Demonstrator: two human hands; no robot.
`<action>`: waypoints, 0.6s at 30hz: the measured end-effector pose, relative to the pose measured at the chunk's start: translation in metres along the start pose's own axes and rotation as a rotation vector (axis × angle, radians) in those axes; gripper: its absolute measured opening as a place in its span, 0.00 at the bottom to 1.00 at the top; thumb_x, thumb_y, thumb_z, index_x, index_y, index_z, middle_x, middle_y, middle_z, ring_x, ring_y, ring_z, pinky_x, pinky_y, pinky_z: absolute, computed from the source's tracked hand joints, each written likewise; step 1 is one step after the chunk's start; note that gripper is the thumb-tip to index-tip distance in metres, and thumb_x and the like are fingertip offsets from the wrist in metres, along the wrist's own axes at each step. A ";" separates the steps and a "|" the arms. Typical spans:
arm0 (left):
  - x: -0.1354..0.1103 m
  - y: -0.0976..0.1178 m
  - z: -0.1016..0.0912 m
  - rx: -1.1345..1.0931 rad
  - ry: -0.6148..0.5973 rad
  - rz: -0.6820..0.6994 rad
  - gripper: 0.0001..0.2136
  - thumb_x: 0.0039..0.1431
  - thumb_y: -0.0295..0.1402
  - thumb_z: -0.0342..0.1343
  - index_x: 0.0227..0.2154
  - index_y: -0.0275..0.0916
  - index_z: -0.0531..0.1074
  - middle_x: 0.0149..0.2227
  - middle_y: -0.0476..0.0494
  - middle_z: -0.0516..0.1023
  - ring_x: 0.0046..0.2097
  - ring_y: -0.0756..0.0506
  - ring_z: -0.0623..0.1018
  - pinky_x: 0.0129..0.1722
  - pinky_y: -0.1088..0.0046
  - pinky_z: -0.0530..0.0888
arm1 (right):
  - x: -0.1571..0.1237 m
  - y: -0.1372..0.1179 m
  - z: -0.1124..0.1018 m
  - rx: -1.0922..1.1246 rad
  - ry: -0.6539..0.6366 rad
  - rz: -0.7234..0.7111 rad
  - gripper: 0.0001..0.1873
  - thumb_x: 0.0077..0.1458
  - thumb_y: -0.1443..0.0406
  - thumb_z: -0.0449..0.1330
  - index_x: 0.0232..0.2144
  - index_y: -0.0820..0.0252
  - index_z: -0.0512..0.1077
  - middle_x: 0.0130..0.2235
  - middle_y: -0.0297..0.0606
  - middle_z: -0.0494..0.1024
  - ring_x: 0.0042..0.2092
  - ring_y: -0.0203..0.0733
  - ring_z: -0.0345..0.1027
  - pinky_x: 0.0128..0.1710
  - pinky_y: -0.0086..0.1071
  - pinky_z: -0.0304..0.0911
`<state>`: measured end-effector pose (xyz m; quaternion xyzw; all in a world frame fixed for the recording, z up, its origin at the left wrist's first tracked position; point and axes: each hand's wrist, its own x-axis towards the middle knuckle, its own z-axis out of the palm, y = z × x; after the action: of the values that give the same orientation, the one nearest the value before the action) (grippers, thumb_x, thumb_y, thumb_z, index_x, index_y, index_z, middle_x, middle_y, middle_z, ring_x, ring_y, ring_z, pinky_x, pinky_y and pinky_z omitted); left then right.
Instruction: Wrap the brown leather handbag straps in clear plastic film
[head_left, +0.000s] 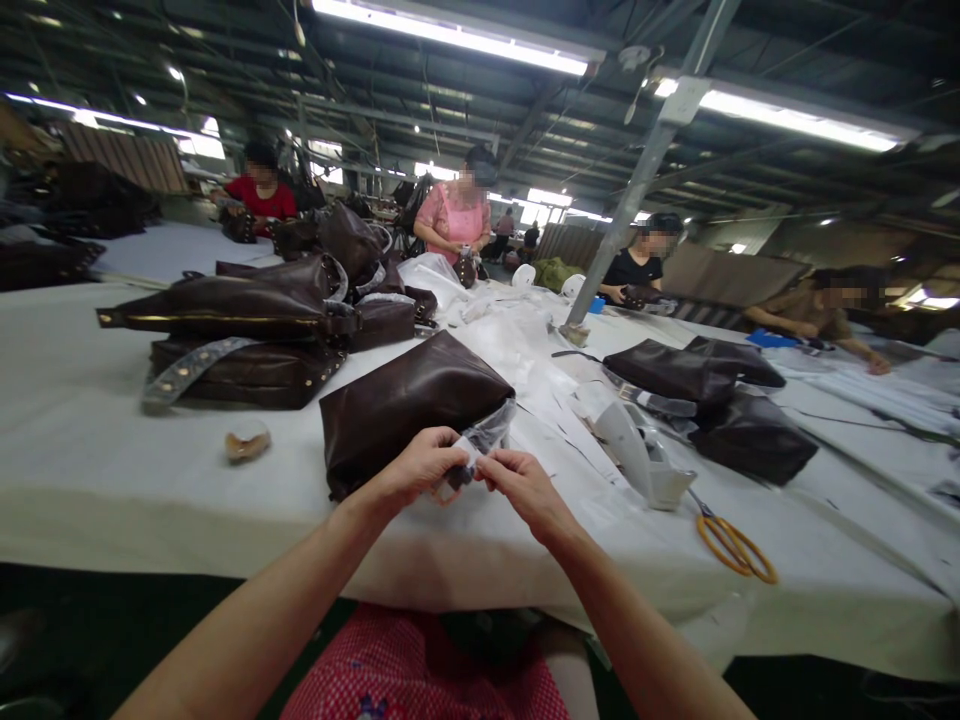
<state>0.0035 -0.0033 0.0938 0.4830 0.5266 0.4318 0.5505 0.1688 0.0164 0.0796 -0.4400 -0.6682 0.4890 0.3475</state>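
A dark brown leather bag [405,400] lies on the white-covered table in front of me. At its near right corner, clear plastic wrap [493,425] covers what looks like a strap end or fitting. My left hand [427,462] is closed in a pinch on this wrap, where a small white piece shows between the fingers. Close beside it, my right hand [521,485] pinches the other side of the wrap with thumb and forefinger. Something small and orange-brown hangs below my fingers; its kind is unclear.
Brown bags [240,330] are stacked at left, near a tape roll [247,442]. More bags [720,400] lie at right, beside a grey-white tape dispenser [645,460] and orange-handled scissors [735,545]. A metal post [622,220] rises behind. Several co-workers sit or stand across the table.
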 end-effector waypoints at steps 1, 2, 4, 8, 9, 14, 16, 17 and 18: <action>-0.001 0.001 0.000 0.003 0.002 0.008 0.05 0.42 0.27 0.56 0.26 0.35 0.71 0.22 0.47 0.76 0.22 0.51 0.72 0.18 0.80 0.65 | 0.001 0.001 0.001 -0.004 0.016 -0.004 0.17 0.49 0.54 0.58 0.18 0.60 0.71 0.19 0.31 0.67 0.25 0.34 0.56 0.28 0.31 0.51; -0.002 0.002 0.000 0.005 0.002 0.017 0.05 0.42 0.27 0.56 0.26 0.35 0.71 0.22 0.47 0.75 0.22 0.51 0.72 0.18 0.80 0.65 | 0.001 0.002 0.002 -0.011 0.031 -0.009 0.18 0.49 0.53 0.58 0.18 0.60 0.71 0.19 0.31 0.66 0.24 0.34 0.55 0.27 0.31 0.50; -0.003 0.003 0.001 0.008 -0.001 0.029 0.04 0.42 0.28 0.56 0.25 0.35 0.71 0.22 0.47 0.75 0.22 0.51 0.72 0.19 0.79 0.66 | 0.002 0.002 0.004 -0.042 0.059 -0.004 0.18 0.49 0.53 0.58 0.17 0.59 0.71 0.18 0.31 0.66 0.23 0.34 0.55 0.26 0.31 0.50; -0.005 0.001 0.000 0.004 -0.013 0.034 0.04 0.42 0.28 0.56 0.25 0.36 0.70 0.22 0.47 0.75 0.22 0.51 0.72 0.19 0.79 0.67 | 0.003 -0.002 0.009 -0.123 0.080 0.031 0.17 0.48 0.55 0.59 0.15 0.59 0.69 0.16 0.30 0.65 0.21 0.33 0.54 0.24 0.30 0.48; -0.006 0.001 -0.001 -0.003 -0.023 0.040 0.04 0.42 0.29 0.56 0.25 0.36 0.70 0.22 0.47 0.75 0.22 0.50 0.72 0.18 0.79 0.67 | 0.004 -0.003 0.010 -0.134 0.086 0.034 0.17 0.48 0.55 0.59 0.15 0.59 0.69 0.16 0.30 0.64 0.21 0.33 0.53 0.23 0.30 0.48; -0.008 0.000 -0.007 0.023 -0.054 0.045 0.10 0.45 0.36 0.59 0.30 0.37 0.70 0.26 0.46 0.76 0.22 0.49 0.73 0.15 0.79 0.66 | 0.007 -0.011 0.009 -0.156 0.067 0.025 0.17 0.48 0.56 0.59 0.14 0.59 0.70 0.16 0.30 0.65 0.22 0.33 0.55 0.25 0.30 0.49; -0.009 0.001 -0.010 0.009 -0.030 0.025 0.10 0.45 0.37 0.59 0.29 0.37 0.69 0.24 0.47 0.75 0.21 0.50 0.71 0.15 0.79 0.66 | 0.005 -0.015 0.004 -0.095 -0.028 0.053 0.16 0.47 0.56 0.61 0.16 0.59 0.73 0.18 0.32 0.68 0.23 0.34 0.56 0.26 0.31 0.50; -0.009 0.001 -0.010 -0.014 -0.020 0.019 0.10 0.45 0.37 0.59 0.28 0.36 0.68 0.23 0.48 0.74 0.21 0.51 0.71 0.16 0.78 0.67 | 0.004 -0.018 0.000 -0.053 -0.095 0.080 0.15 0.47 0.55 0.62 0.19 0.60 0.75 0.19 0.32 0.70 0.24 0.34 0.56 0.26 0.31 0.50; -0.009 0.002 -0.011 -0.038 -0.012 0.016 0.10 0.45 0.37 0.59 0.27 0.36 0.68 0.22 0.49 0.73 0.21 0.51 0.71 0.16 0.78 0.68 | 0.002 -0.021 -0.003 -0.015 -0.158 0.108 0.13 0.46 0.56 0.63 0.22 0.60 0.77 0.21 0.33 0.72 0.25 0.34 0.56 0.26 0.31 0.50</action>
<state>-0.0081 -0.0105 0.0975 0.4791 0.5111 0.4430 0.5594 0.1657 0.0168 0.1006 -0.4380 -0.6727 0.5351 0.2633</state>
